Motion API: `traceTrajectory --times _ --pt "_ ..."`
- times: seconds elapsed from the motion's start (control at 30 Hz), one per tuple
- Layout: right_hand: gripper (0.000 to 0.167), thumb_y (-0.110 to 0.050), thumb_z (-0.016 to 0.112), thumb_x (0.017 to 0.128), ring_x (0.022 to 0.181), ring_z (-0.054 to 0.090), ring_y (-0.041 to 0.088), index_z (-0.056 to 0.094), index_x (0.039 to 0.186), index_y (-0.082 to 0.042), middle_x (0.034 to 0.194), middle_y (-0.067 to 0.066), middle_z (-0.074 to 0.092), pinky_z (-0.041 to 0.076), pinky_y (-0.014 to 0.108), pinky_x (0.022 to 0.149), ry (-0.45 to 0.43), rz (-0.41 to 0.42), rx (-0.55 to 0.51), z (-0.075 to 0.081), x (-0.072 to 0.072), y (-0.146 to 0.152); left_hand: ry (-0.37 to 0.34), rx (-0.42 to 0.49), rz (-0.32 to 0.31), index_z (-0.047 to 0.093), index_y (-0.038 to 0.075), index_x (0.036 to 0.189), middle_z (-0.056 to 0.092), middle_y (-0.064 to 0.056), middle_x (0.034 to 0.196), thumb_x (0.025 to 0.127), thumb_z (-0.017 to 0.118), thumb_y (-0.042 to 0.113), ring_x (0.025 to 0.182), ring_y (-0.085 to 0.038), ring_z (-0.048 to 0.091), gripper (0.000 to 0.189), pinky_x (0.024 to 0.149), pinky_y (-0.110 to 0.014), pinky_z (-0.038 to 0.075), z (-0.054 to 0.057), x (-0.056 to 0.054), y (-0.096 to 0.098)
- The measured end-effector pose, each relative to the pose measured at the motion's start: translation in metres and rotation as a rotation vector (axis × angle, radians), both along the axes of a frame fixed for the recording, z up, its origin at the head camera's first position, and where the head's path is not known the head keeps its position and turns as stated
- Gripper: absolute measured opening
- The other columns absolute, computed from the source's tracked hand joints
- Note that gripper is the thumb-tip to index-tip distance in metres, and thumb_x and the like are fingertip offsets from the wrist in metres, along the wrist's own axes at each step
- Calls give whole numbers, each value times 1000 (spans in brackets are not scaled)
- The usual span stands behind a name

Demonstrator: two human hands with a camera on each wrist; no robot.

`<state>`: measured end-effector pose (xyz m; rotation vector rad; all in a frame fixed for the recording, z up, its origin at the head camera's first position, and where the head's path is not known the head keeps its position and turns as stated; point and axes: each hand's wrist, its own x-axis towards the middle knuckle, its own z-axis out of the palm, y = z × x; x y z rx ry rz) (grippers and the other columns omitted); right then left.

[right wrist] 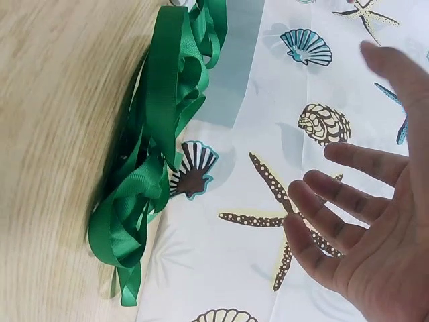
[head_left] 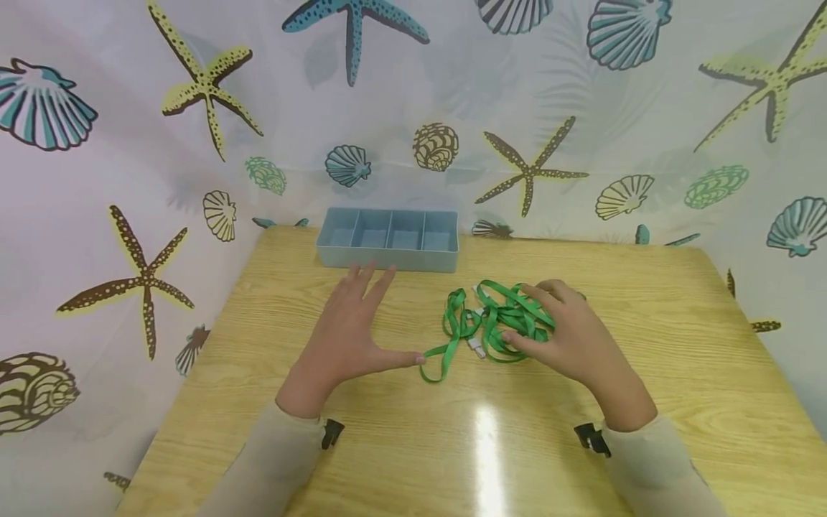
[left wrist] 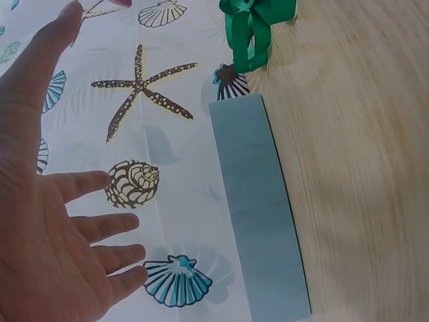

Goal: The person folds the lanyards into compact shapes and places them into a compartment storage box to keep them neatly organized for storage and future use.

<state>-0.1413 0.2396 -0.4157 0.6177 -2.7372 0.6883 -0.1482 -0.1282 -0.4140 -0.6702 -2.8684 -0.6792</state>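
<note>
A tangled heap of green lanyards (head_left: 510, 314), flat ribbon with white plastic clips (head_left: 476, 347), lies on the wooden table. My left hand (head_left: 349, 334) is left of the heap, fingers spread and thumb stretched out; the thumb tip overlaps a ribbon loop (head_left: 434, 370) in the head view. Above the heap's right side hovers my right hand (head_left: 571, 337), its fingers gently bent. In the right wrist view the ribbon (right wrist: 164, 94) shows apart from the right hand (right wrist: 375, 228). The left wrist view has nothing in the left palm (left wrist: 53, 255). Neither hand holds anything.
Behind the left hand, near the table's back edge, stands a grey-blue tray (head_left: 388, 258) divided into several compartments. A white curtain (head_left: 400, 93) printed with shells and starfish hangs around the back and sides of the table (head_left: 388, 459).
</note>
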Motion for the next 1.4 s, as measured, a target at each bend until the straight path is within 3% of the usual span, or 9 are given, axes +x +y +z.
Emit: traceTrajectory --times 0.2,0.33,0.47,0.83,0.97,1.17,1.4 --pt "54 -35 92 83 104 69 39 75 124 -3 122 19 69 58 57 85 136 1 94 -5 -2 -4 0 23 -30 27 22 170 23 -16 176 70 78 87 165 -42 14 130 131 -63 20 -7 -1 8" --pt "45 -33 91 84 103 69 38 78 114 -3 119 17 70 56 58 87 157 27 111 -10 -4 -7 11 50 -38 31 19 169 28 -17 174 71 81 82 164 -43 19 127 128 -67 25 -9 1 13" --pt "36 -29 90 87 98 66 35 79 110 -4 115 13 69 55 58 86 131 45 110 -14 -5 -12 11 72 -52 33 18 168 33 -18 172 72 82 80 161 -44 26 125 125 -68 30 -11 2 17" --pt "22 -12 92 83 82 57 20 82 101 -4 95 6 65 51 35 70 75 106 140 -25 -7 -30 -13 84 -72 28 20 170 40 -15 169 77 83 74 151 -40 46 121 119 -62 43 -18 -1 24" --pt "18 -14 89 86 76 52 13 82 100 -5 90 4 64 48 30 66 30 111 142 -27 -7 -36 -39 106 -86 21 23 172 40 -13 169 78 85 70 151 -38 47 123 118 -62 44 -20 -2 28" --pt "22 -23 89 87 75 56 13 82 99 -7 90 4 68 51 31 65 -17 105 187 -32 -10 -44 -54 123 -103 17 27 172 42 -9 169 79 87 66 151 -35 48 123 118 -61 44 -26 0 33" --pt "25 -32 89 87 70 56 10 82 96 -10 89 1 68 50 28 59 -65 65 259 -42 -9 -48 -69 119 -130 11 31 172 42 -7 169 79 82 73 149 -33 50 125 117 -56 47 -31 3 38"
